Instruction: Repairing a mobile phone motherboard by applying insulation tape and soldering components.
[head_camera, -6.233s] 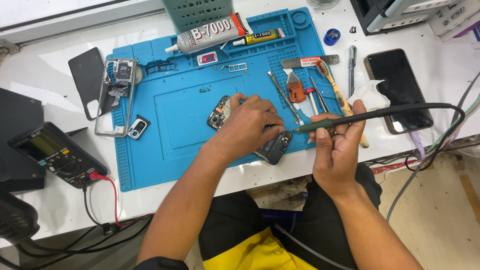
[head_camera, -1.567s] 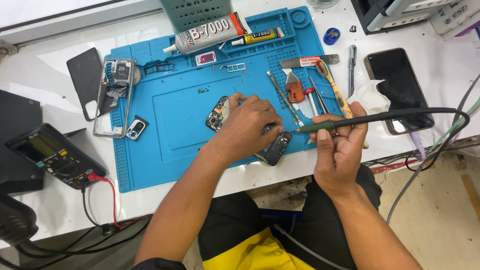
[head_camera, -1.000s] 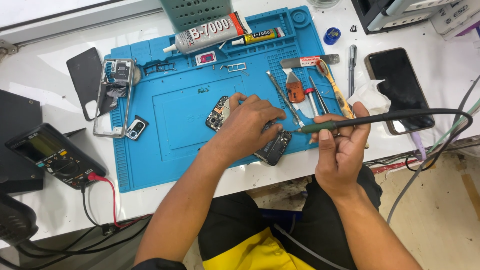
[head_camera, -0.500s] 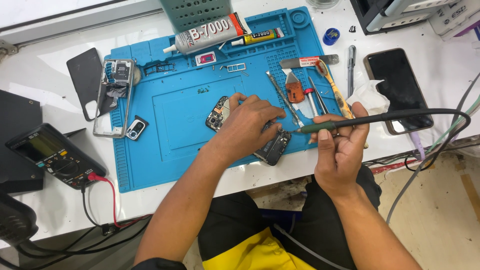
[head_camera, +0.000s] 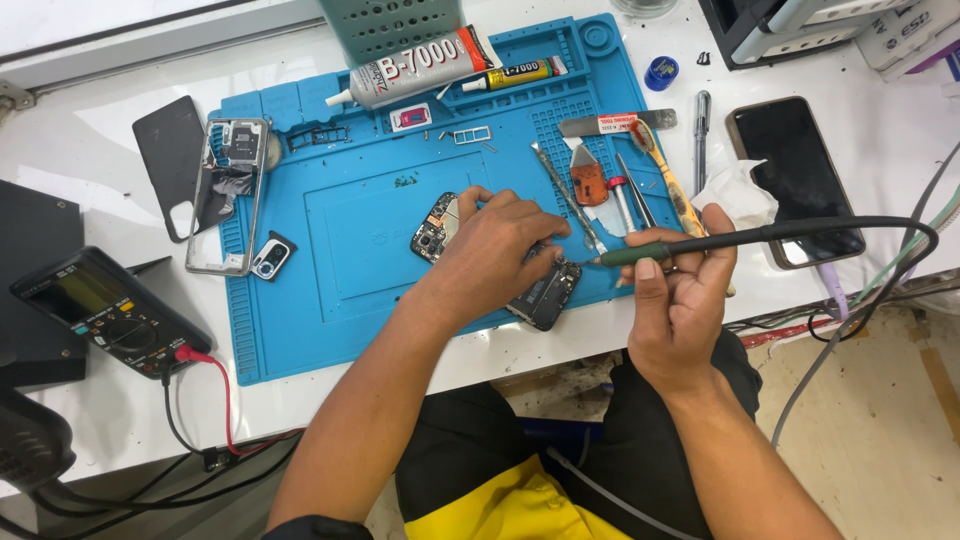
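Observation:
My left hand presses down on an opened phone that lies on the blue work mat, covering most of it. A dark circuit board end sticks out left of my fingers. My right hand grips a soldering iron with a green grip and black handle. Its thin tip points left and meets the phone just beside my left fingertips. The iron's black cable loops off to the right.
On the mat lie two glue tubes, tweezers, a spudger, a brush, a phone frame and a small camera module. A multimeter with a red lead sits left. A dark phone and white tissue sit right.
Almost nothing differs. My hands and the soldering iron stay in the same place on the phone; only slight shifts of the fingers show.

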